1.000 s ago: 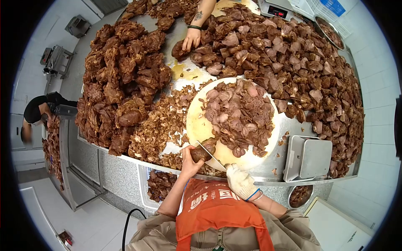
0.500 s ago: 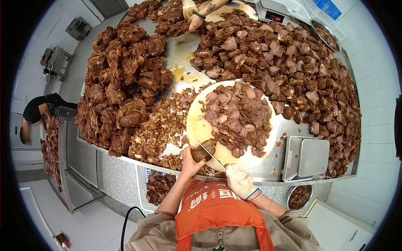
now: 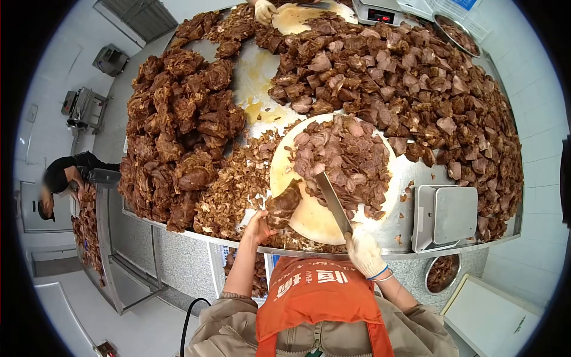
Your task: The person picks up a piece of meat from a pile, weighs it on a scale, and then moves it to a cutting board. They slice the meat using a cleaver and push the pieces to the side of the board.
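My bare left hand [image 3: 258, 228] grips a dark brown chunk of meat [image 3: 284, 205] at the left edge of the round cutting board [image 3: 315, 224]. In my gloved right hand [image 3: 364, 252] is the handle of a knife [image 3: 334, 203]. Its broad blade lies flat-side up over the board, and its tip touches or overlaps the sliced meat [image 3: 351, 160] heaped there. Left of the board, small meat scraps [image 3: 232, 187] cover the metal table.
Whole meat chunks [image 3: 172, 119] are piled at left, cut pieces [image 3: 416, 83] at right. A scale [image 3: 445, 217] stands right of the board. Across the table is a co-worker's gloved hand [image 3: 265, 11]. Another person [image 3: 62, 175] bends over a table at far left. A metal bowl [image 3: 442, 273] sits below.
The knife has moved away from the meat chunk, to the right and up over the slices, with its flat side now showing. The co-worker's bare hand has withdrawn from the meat opposite.
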Demonstrator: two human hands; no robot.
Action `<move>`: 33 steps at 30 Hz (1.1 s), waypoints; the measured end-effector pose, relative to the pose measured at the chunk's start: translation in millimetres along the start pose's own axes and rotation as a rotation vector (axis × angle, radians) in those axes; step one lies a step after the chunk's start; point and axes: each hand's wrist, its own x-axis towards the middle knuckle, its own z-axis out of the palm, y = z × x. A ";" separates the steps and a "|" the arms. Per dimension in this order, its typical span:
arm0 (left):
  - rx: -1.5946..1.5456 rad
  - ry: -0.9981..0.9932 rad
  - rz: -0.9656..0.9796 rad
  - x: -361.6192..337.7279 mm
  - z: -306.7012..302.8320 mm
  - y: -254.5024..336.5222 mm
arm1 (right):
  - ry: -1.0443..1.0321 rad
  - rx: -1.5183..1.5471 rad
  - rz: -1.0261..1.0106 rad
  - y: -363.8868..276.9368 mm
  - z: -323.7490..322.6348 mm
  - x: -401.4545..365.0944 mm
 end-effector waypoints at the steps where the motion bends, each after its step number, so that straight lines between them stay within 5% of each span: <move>1: 0.003 0.003 0.001 3.7 -4.9 -1.4 | 0.001 0.005 0.001 0.6 -0.1 -1.6; 3: 0.157 0.164 0.047 9.5 -12.1 -5.5 | 0.056 -0.063 -0.045 2.1 -0.7 -4.2; 8: 0.341 0.155 0.101 -7.5 11.5 1.0 | -0.072 0.069 0.086 3.3 8.1 -11.1; 10: 0.501 0.175 0.302 -24.6 39.6 8.0 | -0.017 0.059 0.058 2.1 8.7 -11.5; 13: 1.330 0.224 0.681 -28.4 65.1 1.8 | -0.028 0.072 0.046 5.6 10.7 -12.5; 19: 1.361 0.326 0.624 -3.4 80.9 -1.6 | -0.052 0.114 0.045 13.0 14.7 -11.1; 21: 1.004 0.152 0.398 -1.4 66.7 5.9 | -0.097 0.128 0.077 14.3 15.8 -14.2; 26: 0.239 -0.108 0.237 -13.1 37.1 -0.8 | -0.071 0.136 0.065 8.6 9.8 -14.5; 30: 0.187 -0.093 0.243 -18.5 40.4 -1.3 | -0.108 0.164 0.100 9.5 9.0 -10.0; 33: 0.513 -0.149 0.238 -28.0 56.5 10.7 | -0.075 0.178 0.058 4.8 4.5 -5.4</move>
